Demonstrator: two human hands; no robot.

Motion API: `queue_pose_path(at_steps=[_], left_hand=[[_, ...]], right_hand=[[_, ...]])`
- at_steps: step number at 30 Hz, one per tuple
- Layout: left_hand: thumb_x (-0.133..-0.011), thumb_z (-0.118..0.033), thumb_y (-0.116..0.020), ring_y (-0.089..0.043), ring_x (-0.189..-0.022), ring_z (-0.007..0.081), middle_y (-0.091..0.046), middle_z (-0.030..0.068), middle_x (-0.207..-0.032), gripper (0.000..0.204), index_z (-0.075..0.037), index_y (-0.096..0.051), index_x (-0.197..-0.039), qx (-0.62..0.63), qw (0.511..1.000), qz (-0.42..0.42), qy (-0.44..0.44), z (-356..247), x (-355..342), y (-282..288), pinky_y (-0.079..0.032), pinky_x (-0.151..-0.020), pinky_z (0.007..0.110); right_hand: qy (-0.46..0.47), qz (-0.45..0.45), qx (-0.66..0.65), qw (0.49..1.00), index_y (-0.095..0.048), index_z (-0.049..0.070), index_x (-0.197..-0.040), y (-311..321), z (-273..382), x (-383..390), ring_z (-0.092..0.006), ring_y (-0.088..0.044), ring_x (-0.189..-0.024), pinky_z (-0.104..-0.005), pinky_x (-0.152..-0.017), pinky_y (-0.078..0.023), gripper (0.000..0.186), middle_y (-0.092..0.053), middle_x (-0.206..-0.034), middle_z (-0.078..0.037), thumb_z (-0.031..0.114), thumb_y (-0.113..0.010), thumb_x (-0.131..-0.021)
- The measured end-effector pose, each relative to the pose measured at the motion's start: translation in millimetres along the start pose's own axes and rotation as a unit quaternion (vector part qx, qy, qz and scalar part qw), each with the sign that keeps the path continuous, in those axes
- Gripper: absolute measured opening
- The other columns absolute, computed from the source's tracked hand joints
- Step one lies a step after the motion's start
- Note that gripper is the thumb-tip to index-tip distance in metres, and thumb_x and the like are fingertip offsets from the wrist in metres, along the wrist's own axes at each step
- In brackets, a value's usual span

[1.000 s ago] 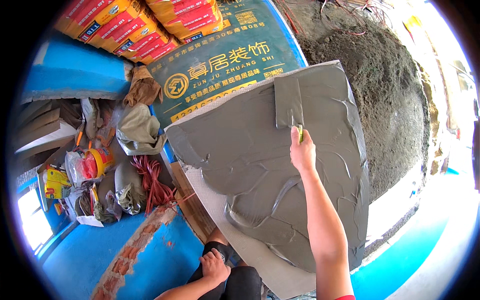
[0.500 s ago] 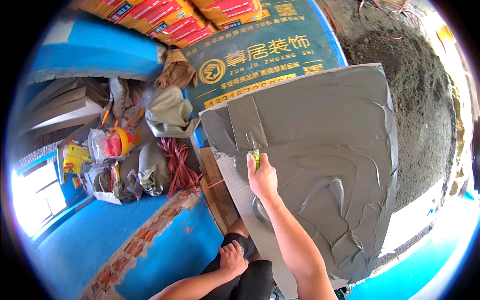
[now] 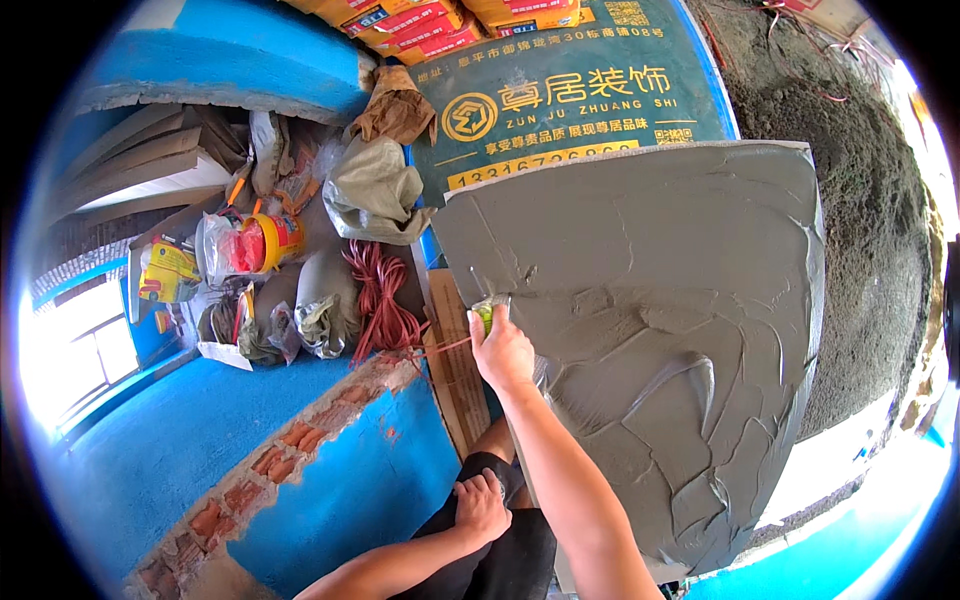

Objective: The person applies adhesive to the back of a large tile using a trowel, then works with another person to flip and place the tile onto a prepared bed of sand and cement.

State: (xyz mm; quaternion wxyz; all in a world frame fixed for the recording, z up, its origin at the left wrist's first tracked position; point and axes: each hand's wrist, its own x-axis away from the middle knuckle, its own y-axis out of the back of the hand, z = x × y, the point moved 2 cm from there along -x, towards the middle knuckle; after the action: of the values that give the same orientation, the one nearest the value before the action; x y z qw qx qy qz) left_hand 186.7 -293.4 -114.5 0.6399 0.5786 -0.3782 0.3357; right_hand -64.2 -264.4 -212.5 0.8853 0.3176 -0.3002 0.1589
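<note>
The blade of the trowel [image 3: 487,314], just beyond the right hand's [image 3: 505,355] fingers, barely stands out from the grey mortar [image 3: 650,235] ahead and to their right. Those fingers are curled closed round the green handle, their undersides hidden. Well nearer the body, the left hand [image 3: 483,508] rests loosely open, fingers slightly bent, on a black-clad knee [image 3: 485,465]; the lower edge crops both forearms

Bright white window [image 3: 95,365] at 9 o'clock, blue-painted wall [image 3: 165,420] around it, 1 ragged strip of bare brick [image 3: 272,462] at 8 o'clock, blue ledge [image 3: 240,50] between 10 and 11, white glare [image 3: 825,475] at 4 o'clock
</note>
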Motion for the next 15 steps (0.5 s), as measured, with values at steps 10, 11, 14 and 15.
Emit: queue_pose_path(at_steps=[10, 11, 14, 15], left_hand=[[-0.075, -0.032, -0.061, -0.061, -0.083, 0.0355, -0.062, 0.0219, -0.095, 0.075, 0.01, -0.041, -0.133, -0.055, 0.998, 0.021, -0.008, -7, -22, -48, -0.041, -0.079, 0.051], [-0.076, -0.032, -0.061, -0.061, -0.082, 0.0352, -0.063, 0.0222, -0.095, 0.076, 0.01, -0.039, -0.136, -0.093, 0.996, 0.018, -0.003, -10, -21, -52, -0.042, -0.078, 0.05], [-0.079, -0.032, -0.058, -0.061, -0.088, 0.035, -0.062, 0.023, -0.101, 0.075, 0.009, -0.037, -0.138, -0.069, 0.995, 0.065, -0.032, -12, -8, -52, -0.042, -0.085, 0.049], [-0.08, -0.032, -0.059, -0.06, -0.089, 0.0355, -0.062, 0.0231, -0.102, 0.075, 0.009, -0.037, -0.138, -0.023, 0.998, 0.038, -0.04, -10, -3, -54, -0.042, -0.086, 0.048]], right_hand=[[-0.016, 0.001, -0.088, 0.996, -0.052, 0.005, -0.107, 13, -49, 88, -0.0456, -0.066, -0.078, -0.052, -0.069, -0.053, 0.045, -0.067, -0.082, -0.026, 0.048, -0.046, -0.097], [-0.041, -0.026, -0.115, 0.992, -0.052, 0.004, -0.108, 26, -67, 99, -0.0441, -0.066, -0.078, -0.0515, -0.07, -0.053, 0.044, -0.067, -0.082, -0.024, 0.047, -0.047, -0.098], [-0.128, -0.114, -0.202, 0.964, -0.053, 0.003, -0.099, 73, -128, 115, -0.0457, -0.064, -0.075, -0.0505, -0.066, -0.051, 0.041, -0.065, -0.078, -0.024, 0.044, -0.05, -0.098], [-0.16, -0.131, -0.224, 0.952, -0.054, 0.002, -0.097, 84, -144, 114, -0.0466, -0.064, -0.075, -0.0505, -0.066, -0.05, 0.042, -0.064, -0.077, -0.025, 0.044, -0.05, -0.098]])
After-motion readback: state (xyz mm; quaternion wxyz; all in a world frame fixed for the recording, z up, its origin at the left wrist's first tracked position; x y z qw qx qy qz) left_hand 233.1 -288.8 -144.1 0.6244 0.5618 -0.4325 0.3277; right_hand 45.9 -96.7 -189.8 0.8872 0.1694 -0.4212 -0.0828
